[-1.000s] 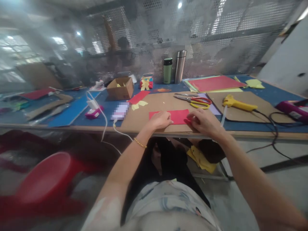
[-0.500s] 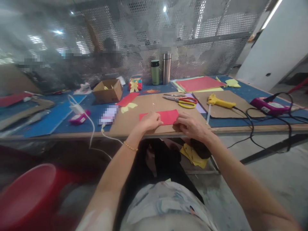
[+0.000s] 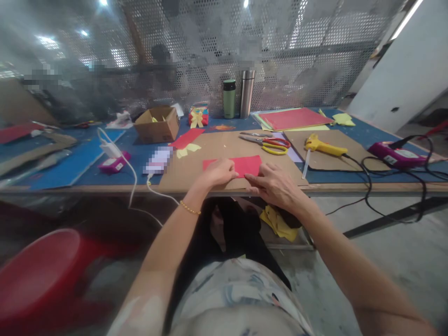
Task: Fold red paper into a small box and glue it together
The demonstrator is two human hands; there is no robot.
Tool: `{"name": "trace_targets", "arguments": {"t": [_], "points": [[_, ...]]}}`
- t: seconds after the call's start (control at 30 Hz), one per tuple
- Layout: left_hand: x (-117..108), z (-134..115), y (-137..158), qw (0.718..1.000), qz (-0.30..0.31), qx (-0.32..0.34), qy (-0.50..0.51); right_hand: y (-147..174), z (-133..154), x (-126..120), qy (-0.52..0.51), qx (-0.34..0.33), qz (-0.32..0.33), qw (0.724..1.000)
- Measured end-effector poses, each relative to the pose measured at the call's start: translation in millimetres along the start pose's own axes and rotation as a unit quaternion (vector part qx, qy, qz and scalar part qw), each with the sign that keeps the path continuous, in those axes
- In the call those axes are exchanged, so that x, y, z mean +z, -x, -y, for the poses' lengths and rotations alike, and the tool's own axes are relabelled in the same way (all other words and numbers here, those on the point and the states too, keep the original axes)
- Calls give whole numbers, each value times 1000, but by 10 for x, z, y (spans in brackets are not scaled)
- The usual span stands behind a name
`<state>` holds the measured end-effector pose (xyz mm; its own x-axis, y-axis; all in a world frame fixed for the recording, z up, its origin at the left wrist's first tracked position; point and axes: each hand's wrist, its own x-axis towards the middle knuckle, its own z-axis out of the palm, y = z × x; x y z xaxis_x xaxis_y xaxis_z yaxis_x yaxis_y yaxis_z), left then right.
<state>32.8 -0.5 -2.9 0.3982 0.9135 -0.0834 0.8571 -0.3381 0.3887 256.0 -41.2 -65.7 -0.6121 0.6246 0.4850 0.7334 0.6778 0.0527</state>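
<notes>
A red strip of paper lies on a brown cardboard sheet near the table's front edge. My left hand is closed on its left part, fingers curled and pressing it down. At the right end, my right hand has its fingers bent over the paper; the index fingertip presses along the near edge and the thumb sits lower. Beyond the paper lie scissors with yellow handles and another pair with red handles. Whether the paper's near edge is folded is hard to make out.
To the right are a yellow glue gun and a purple power box with black cables. A cardboard box, green tumbler and steel flask stand behind. A white cable hangs over the left front edge.
My right hand has slid slightly left along the paper's near edge, its index finger now stretched further inward. My left hand stays on the paper. The whole view has shifted a little.
</notes>
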Motion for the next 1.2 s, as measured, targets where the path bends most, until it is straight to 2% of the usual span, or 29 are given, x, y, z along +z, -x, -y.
{"name": "trace_targets", "arguments": {"t": [0.2, 0.37, 0.57, 0.7, 0.87, 1.0, 1.2], "points": [[14, 79, 93, 999, -32, -3, 31, 14, -16, 25, 16, -10, -11, 1000], [-1, 244, 203, 997, -47, -6, 66, 23, -18, 40, 16, -26, -38, 999], [-66, 455, 250, 991, -42, 36, 119, 22, -12, 32, 28, -26, -36, 999], [-87, 495, 307, 986, -43, 59, 151, 21, -10, 25, 22, -29, -37, 999], [36, 460, 323, 984, -87, 30, 153, 23, -4, 14, 13, -25, -38, 999], [96, 415, 346, 985, -126, 8, 113, 25, -11, -1, 13, -31, -39, 999], [47, 377, 406, 987, -116, -35, 104, 35, -13, -16, 11, -38, -36, 999]]}}
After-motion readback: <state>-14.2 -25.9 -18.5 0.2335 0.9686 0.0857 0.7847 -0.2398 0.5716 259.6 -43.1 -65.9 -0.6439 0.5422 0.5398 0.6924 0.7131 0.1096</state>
